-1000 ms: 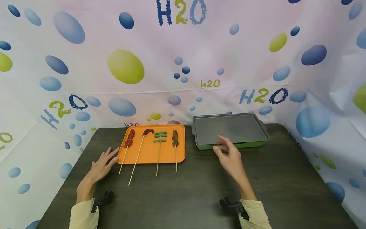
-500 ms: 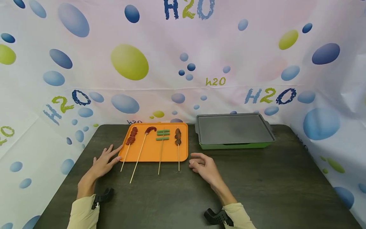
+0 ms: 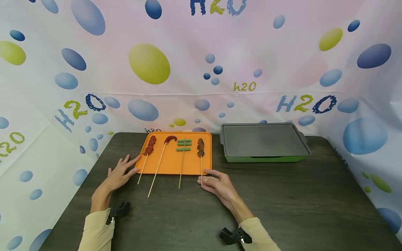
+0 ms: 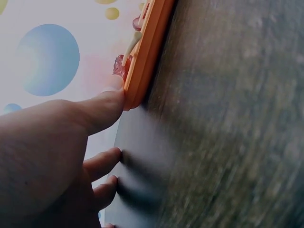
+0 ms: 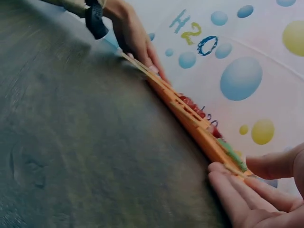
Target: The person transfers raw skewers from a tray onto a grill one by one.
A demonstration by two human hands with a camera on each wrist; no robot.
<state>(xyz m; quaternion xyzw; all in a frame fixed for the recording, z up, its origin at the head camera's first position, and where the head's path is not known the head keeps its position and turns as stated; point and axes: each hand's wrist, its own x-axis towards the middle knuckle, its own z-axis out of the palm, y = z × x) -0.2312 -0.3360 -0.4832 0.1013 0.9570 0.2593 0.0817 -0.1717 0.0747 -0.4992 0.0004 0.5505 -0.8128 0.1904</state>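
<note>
An orange tray (image 3: pixel 169 164) lies on the table, bearing a red meat skewer (image 3: pixel 149 145), a skewer with a dark red curled piece (image 3: pixel 170 139), a skewer of green pieces (image 3: pixel 184 145) and a brown meatball skewer (image 3: pixel 200 147). Their sticks jut over its front edge. My left hand (image 3: pixel 117 177) has its fingers spread; in the left wrist view its thumb (image 4: pixel 107 107) touches the tray's corner. My right hand (image 3: pixel 218 186) is at the meatball skewer's stick, by the tray's front right corner. Thumb and fingers (image 5: pixel 230 192) lie on either side of the stick's end.
To the right of the tray stands a shallow green box (image 3: pixel 279 159) topped by a grey flat plate (image 3: pixel 263 139) with side handles. Behind the dark table (image 3: pixel 298 202) hangs a white cloth (image 3: pixel 188 42) with coloured dots and lettering.
My right hand has come left and nearer, from beside the grey plate to the meatball skewer's stick. My left hand keeps its place at the tray's corner. The head view has shifted slightly.
</note>
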